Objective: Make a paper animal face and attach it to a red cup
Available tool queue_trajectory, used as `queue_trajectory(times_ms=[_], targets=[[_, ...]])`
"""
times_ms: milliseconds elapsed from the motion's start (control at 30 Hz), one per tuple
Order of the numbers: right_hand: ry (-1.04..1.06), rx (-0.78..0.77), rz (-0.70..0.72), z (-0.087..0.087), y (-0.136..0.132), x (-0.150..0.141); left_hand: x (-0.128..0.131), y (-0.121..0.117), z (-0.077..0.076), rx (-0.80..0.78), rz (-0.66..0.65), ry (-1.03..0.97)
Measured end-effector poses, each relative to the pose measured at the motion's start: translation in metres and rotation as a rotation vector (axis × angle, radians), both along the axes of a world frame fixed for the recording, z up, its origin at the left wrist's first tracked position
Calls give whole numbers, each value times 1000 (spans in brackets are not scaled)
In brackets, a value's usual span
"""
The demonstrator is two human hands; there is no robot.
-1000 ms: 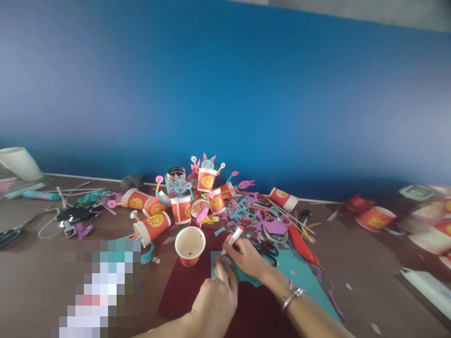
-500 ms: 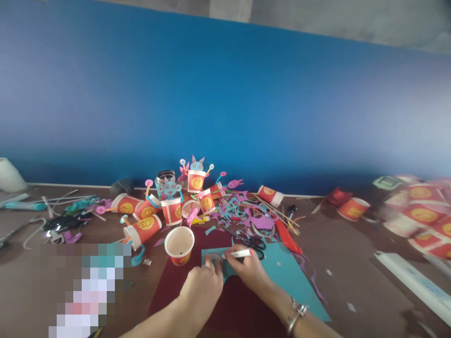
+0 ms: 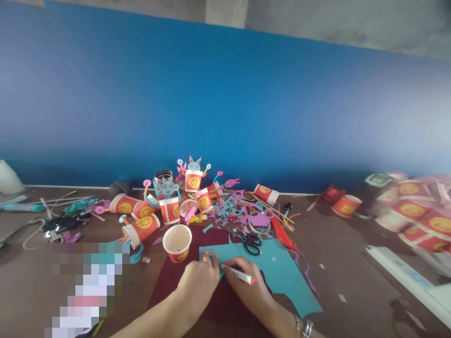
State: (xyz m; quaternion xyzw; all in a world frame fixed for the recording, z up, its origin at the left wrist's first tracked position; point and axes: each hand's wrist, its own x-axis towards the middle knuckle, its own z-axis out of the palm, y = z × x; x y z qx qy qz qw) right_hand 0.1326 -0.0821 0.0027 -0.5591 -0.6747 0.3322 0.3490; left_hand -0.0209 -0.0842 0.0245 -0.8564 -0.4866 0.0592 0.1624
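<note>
My left hand (image 3: 198, 282) presses its fingertips onto a small round greyish disc (image 3: 212, 254) that lies on the teal paper (image 3: 287, 268). Its exact kind is hard to make out, and the fingers hide part of it. A white marker with a red end (image 3: 244, 276) is gripped in my right hand (image 3: 254, 288), its tip against the right edge of the disc. Under the teal paper lies a dark red sheet (image 3: 167, 286). Black-handled scissors (image 3: 252, 244) rest just beyond my right hand. An upright paper cup (image 3: 177, 243) stands left of the paper.
Several decorated red paper cups (image 3: 170, 210) cluster behind, beside a heap of pink and teal paper scraps (image 3: 255, 217). A red tool-like object (image 3: 283, 234) lies right of them. Stacked cups in plastic (image 3: 416, 209) and a white strip (image 3: 401, 272) are far right. The blue wall (image 3: 225, 103) closes off the back.
The marker has swung from upright to slanting toward me, its tip moving around the disc to its lower right side. My right hand has moved down, uncovering the scissors. The camera view has shifted.
</note>
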Motion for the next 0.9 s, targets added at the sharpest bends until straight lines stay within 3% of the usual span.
queue_trajectory(times_ms=[267,367,467,667,900], targets=[[47,4,73,11,0,7,0,3,10,-83,17,-29],[-26,172,171,16,8,7,-2,4,16,-121,22,-52],[-176,338,249,12,14,0,-4,6,20,-147,64,-75],[-272,338,212,-3,20,-17,-10,10,25,-264,120,-193],[-274,358,154,-6,20,-19,-3,25,60,-465,155,-258]])
